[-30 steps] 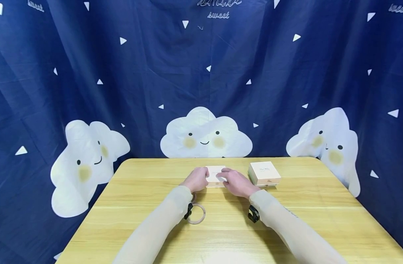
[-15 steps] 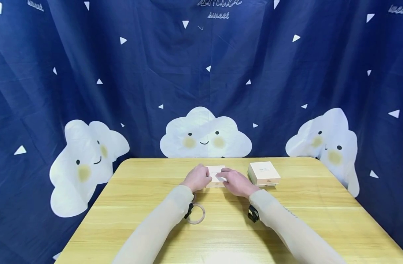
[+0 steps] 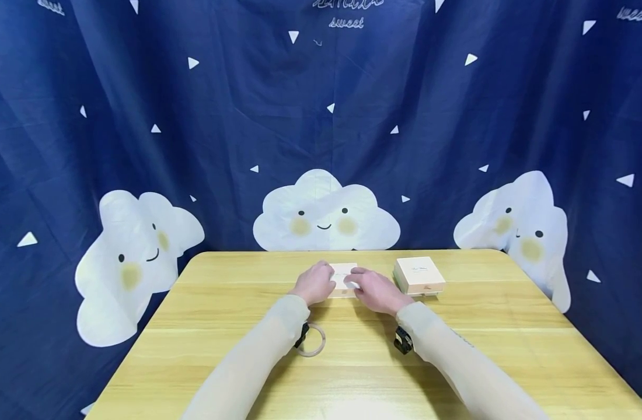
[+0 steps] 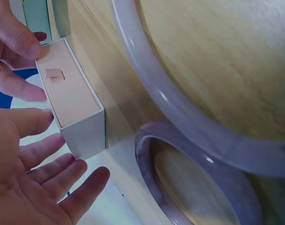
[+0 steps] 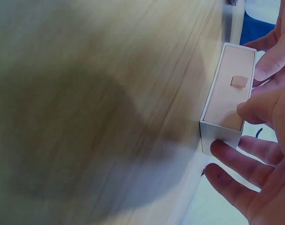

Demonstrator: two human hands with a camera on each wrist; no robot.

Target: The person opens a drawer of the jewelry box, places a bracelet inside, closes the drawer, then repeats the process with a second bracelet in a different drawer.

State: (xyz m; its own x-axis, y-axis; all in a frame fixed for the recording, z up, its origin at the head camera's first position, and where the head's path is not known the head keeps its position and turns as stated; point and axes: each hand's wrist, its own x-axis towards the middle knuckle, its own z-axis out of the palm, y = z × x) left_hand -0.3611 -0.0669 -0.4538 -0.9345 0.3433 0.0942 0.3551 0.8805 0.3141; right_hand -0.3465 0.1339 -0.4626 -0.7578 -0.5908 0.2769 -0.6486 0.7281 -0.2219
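Nearest, a ring (image 3: 323,337) lies flat on the desk (image 3: 163,350), partly covered at the L sleeve (image 3: 263,350), prob. kept back to leave working room. Beyond it, the small box (image 3: 342,270) seems to rest on the desk, centred toward the far edge: L hand (image 3: 316,283) pinches its L end, R hand (image 3: 377,290) its R end btwn thumb & fingers, spare fingers fanned; gripping both ends prob. steadies it. Farther R, apart, a second box (image 3: 418,271) stands upright, presumably set aside. Behind hangs a blue curtain (image 3: 221,146).

Head view gives layout & printed tops; wrist views add the small box's pink near face w/ tab (image 4: 53,73). Only L wrist view shows a second ring (image 4: 144,150), prob. screened from the head camera by the L sleeve.
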